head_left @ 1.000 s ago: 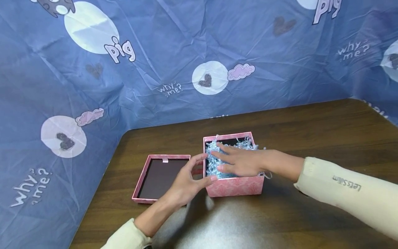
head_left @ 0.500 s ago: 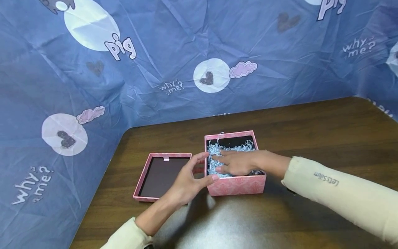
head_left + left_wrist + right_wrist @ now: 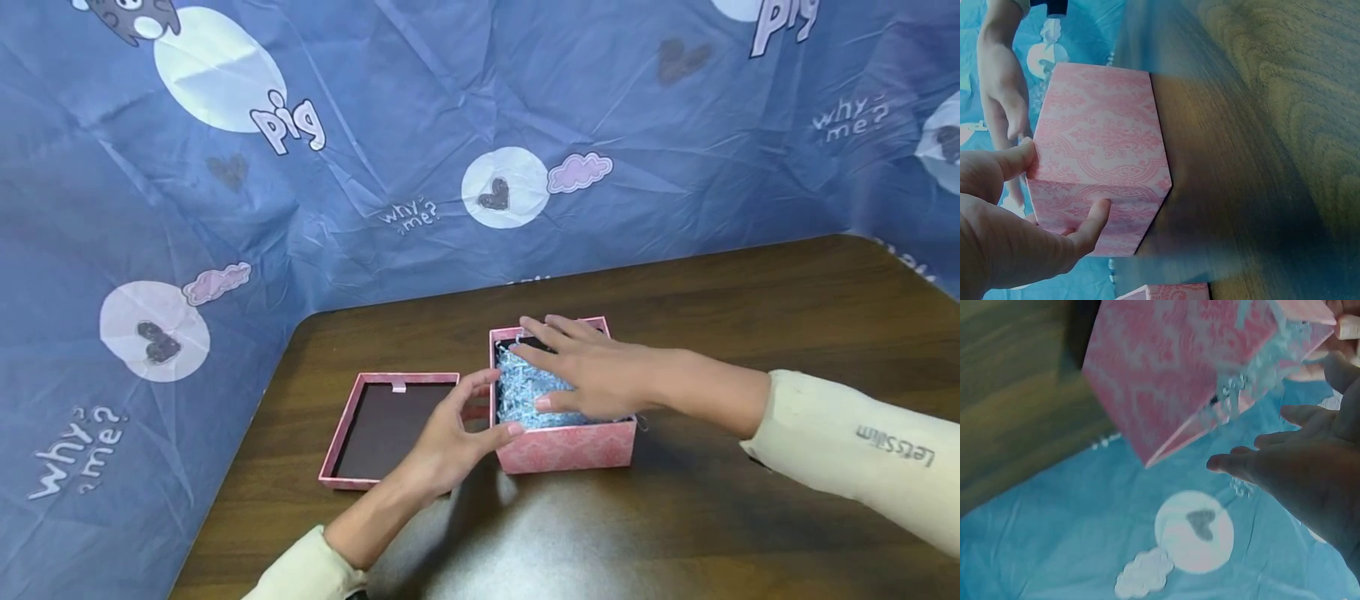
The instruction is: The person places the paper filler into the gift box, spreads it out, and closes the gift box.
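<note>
A pink patterned gift box (image 3: 566, 450) stands uncovered on the table, filled with light-blue shredded paper (image 3: 522, 390). My left hand (image 3: 450, 437) steadies its near left corner, thumb at the front rim and fingers bent along the left side. In the left wrist view, a thumb and fingertip lie on the patterned walls of the box (image 3: 1100, 125). Spread flat above the shreds, my right hand (image 3: 596, 379) holds nothing and hides the right part of the filling. The right wrist view shows that hand (image 3: 1310, 450) beside the rim, where shreds (image 3: 1232, 387) poke over.
The box's lid (image 3: 375, 433) lies inside-up to the left, its dark lining showing and partly behind my left forearm. A blue printed cloth (image 3: 390, 108) hangs behind the brown wooden table (image 3: 750, 308).
Half a second ago my right hand pressed down into the shredded paper; now it has lifted above it, fingers reaching toward the far rim. My left hand stays at the box's corner.
</note>
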The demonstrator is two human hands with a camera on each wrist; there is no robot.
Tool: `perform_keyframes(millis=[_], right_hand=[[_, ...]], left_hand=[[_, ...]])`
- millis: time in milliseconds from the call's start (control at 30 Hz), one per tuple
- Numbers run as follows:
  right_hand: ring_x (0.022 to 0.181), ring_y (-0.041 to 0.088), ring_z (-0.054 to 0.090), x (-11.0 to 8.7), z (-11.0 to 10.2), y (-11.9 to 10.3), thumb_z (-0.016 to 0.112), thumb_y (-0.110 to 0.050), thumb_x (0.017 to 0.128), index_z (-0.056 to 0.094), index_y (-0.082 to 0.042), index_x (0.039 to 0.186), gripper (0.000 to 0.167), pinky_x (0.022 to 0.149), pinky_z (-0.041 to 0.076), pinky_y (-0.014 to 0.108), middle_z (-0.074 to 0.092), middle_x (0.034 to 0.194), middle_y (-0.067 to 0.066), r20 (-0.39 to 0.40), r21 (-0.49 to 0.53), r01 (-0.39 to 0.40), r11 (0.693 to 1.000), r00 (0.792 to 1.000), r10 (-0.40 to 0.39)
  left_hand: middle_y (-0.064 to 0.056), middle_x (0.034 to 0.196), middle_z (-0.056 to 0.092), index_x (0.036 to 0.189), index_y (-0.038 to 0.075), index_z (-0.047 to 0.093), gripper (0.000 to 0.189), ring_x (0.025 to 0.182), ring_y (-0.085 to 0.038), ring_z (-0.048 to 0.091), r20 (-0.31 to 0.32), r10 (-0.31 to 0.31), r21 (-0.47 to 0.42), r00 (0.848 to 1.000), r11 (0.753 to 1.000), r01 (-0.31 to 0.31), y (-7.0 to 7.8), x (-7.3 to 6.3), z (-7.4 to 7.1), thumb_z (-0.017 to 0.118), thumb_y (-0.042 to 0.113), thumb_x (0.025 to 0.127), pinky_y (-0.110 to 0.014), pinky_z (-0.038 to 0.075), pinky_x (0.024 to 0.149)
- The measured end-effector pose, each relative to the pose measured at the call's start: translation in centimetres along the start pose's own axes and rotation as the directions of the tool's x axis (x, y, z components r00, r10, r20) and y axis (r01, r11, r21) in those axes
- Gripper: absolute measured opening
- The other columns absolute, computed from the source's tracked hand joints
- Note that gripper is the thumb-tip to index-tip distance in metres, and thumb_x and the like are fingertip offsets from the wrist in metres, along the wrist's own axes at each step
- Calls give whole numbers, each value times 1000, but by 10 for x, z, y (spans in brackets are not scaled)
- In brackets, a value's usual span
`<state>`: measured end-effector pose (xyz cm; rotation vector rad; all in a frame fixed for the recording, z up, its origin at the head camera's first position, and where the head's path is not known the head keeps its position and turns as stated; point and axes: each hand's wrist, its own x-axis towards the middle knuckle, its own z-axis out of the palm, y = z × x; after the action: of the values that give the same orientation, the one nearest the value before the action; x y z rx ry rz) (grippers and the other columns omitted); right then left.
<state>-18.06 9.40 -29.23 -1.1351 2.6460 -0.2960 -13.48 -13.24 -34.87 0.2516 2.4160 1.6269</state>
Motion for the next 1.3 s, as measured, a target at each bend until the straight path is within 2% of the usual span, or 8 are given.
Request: perform_keyframes(millis=[200, 367, 500, 667, 833, 1033, 1133, 1300], right_hand=[[145, 39, -2, -18, -13, 14, 66, -44, 88, 17, -20, 155, 87, 110, 2, 64, -1, 161, 10, -37, -41, 16, 999, 999, -17], [145, 40, -2, -26, -16, 25, 74, -42, 82, 18, -22, 155, 95, 109, 0, 66, -1, 161, 11, -40, -24, 2, 1000, 999, -3], [145, 40, -2, -21, -8, 33, 79, -39, 76, 17, -20, 155, 102, 109, -1, 66, 0, 161, 12, -56, -24, 3, 1000, 998, -4], [145, 41, 1, -4, 9, 37, 83, -33, 73, 17, -17, 155, 107, 111, 4, 63, 2, 161, 13, -95, -66, 43, 997, 994, -49], [145, 41, 2, 14, 19, 32, 85, -24, 73, 19, -15, 154, 105, 112, 9, 60, 2, 161, 15, -117, -152, 88, 984, 987, -107], [146, 35, 2, 27, 30, 22, 79, -25, 80, 20, -16, 154, 96, 113, 8, 58, 4, 161, 13, -70, -226, 102, 969, 990, -121], [146, 34, 4, 27, 34, 18, 76, -21, 83, 24, -16, 154, 88, 112, 10, 59, 9, 160, 14, -35, -228, 109, 967, 992, -120], [146, 36, 7, 29, 37, 17, 71, -14, 87, 27, -16, 153, 80, 111, 17, 59, 11, 160, 15, 26, -155, 102, 983, 995, -99]], left_hand=[[-16, 135, 47, 141, 17, 45, 64, 117, -34, 51, -17, 8, -8, 1000, 1000, -9, -2, 0, 0, 75, 19, 85, -41, 51, 85], [-18, 135, 47, 140, 15, 46, 63, 116, -35, 52, -33, 25, -20, 999, 999, -26, -2, -1, 0, 75, 17, 84, -40, 51, 84], [-17, 134, 48, 140, 16, 46, 63, 116, -34, 52, -32, 19, -17, 999, 1000, -19, -3, -1, -1, 75, 18, 84, -41, 51, 85], [-17, 136, 47, 141, 17, 45, 63, 117, -34, 51, -11, 7, -11, 1000, 1000, -7, -4, -2, -1, 74, 20, 85, -43, 50, 86], [-17, 137, 46, 142, 17, 44, 64, 119, -35, 50, 0, 11, -8, 1000, 1000, -11, -3, -2, -1, 74, 21, 86, -44, 50, 86], [-16, 135, 48, 142, 16, 43, 64, 118, -34, 51, 6, 19, -13, 1000, 1000, -19, -2, -1, -1, 74, 20, 86, -42, 51, 85], [-16, 134, 48, 142, 16, 44, 63, 118, -34, 51, 5, 13, -15, 1000, 1000, -13, -2, -1, -1, 74, 20, 86, -42, 51, 85], [-16, 135, 48, 141, 17, 44, 63, 118, -34, 50, -1, 5, -10, 1000, 1000, -5, -1, -1, -1, 74, 20, 86, -43, 50, 86]])
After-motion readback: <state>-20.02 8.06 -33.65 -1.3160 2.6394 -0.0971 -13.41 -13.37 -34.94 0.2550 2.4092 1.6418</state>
